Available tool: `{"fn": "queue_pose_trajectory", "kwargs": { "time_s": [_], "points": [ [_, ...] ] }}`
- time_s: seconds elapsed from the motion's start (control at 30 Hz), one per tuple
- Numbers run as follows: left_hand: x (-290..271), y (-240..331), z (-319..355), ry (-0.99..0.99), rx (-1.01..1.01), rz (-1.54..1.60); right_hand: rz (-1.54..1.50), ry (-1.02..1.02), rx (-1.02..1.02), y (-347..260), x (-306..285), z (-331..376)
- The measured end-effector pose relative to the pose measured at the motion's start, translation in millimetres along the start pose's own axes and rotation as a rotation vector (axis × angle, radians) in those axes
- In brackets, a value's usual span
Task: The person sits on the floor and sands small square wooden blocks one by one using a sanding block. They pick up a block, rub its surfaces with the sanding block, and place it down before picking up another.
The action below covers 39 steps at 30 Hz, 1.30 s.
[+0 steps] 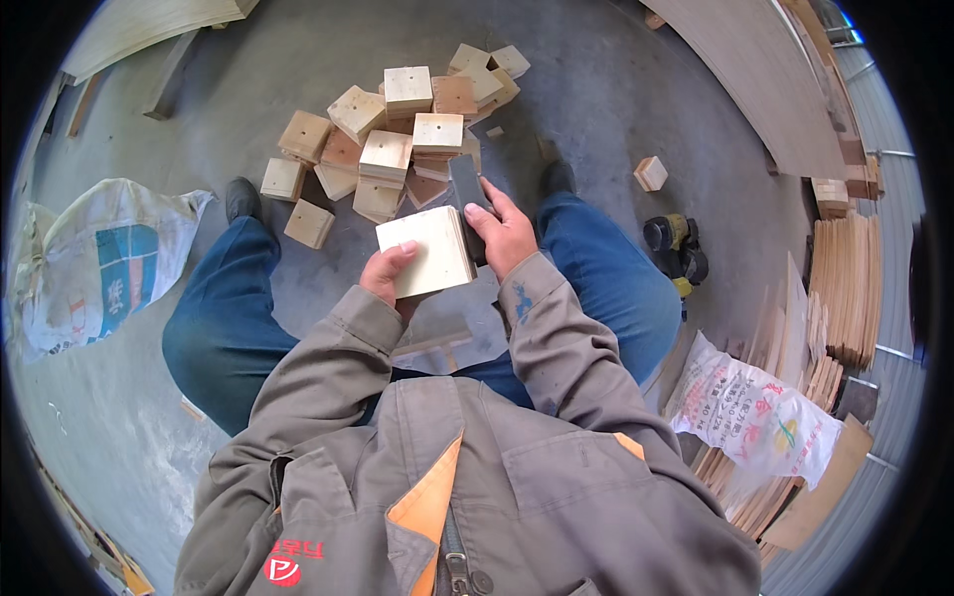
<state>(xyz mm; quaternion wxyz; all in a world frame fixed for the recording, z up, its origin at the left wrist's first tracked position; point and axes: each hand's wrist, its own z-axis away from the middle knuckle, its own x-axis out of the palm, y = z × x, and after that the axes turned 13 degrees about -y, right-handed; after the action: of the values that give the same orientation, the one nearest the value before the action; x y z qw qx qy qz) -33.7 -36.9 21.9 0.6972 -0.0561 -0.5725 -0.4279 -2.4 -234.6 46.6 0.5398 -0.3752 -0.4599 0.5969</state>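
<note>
1. Left hand (386, 270) is clamped on the block (427, 248), thumb on its pale face, the other fingers mostly hidden from me underneath. Right hand (505, 233) is closed round a grey bar (463, 181). The two hands are near each other but apart.
2. From my end of the feed, I see the block held above the floor between the person's knees, its layered edge showing on the right. The bar rises past its upper right corner; I can't tell whether they touch.
3. Just beyond, I have a loose pile (386, 154) of similar blocks, some stacked, some leaning, several with a small dark hole in the face. Their tones run from pale to reddish.
4. Under it all I get a smooth grey floor (586, 89), with whitish patches towards the lower left. A lone block (651, 175) sits well apart, right of the pile. Near the right knee lies yellow-and-black gear (672, 236); its kind is unclear to me.
5. To my left, a crumpled white sack (70, 288) with a blue panel lies on the floor. To my right, a second sack (755, 412), with red print, rests on wood strips (740, 497).
6. Farther out, I see large pale panels (755, 89) in both upper corners, stacked boards (845, 288) at right, and a ribbed wall (899, 298) behind them.
</note>
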Motion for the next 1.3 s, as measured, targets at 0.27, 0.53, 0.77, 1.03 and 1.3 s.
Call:
{"fn": "queue_pose_trajectory", "kwargs": {
  "time_s": [0.27, 0.53, 0.77, 1.03, 1.3],
  "points": [
    [-17.4, 36.3, -3.2, 0.090, 0.095, 0.109, 0.044, -0.146, -0.030, 8.8, 25.7, 77.5],
    [-16.5, -2.6, -4.0, -0.101, -0.041, 0.064, 0.128, 0.084, -0.031, -2.6, -16.9, -11.9],
    [-12.4, 19.8, -4.7, 0.046, 0.042, 0.192, -0.107, 0.185, -0.177, -29.9, -33.9, -9.8],
    [-11.4, 22.4, -3.3, 0.004, 0.035, 0.183, -0.088, -0.105, -0.002, 4.6, 2.2, 11.6],
    [-25.6, 28.3, -8.9, 0.110, 0.090, 0.119, 0.473, -0.159, -0.168, -9.4, 21.2, 76.1]
  ]
}}
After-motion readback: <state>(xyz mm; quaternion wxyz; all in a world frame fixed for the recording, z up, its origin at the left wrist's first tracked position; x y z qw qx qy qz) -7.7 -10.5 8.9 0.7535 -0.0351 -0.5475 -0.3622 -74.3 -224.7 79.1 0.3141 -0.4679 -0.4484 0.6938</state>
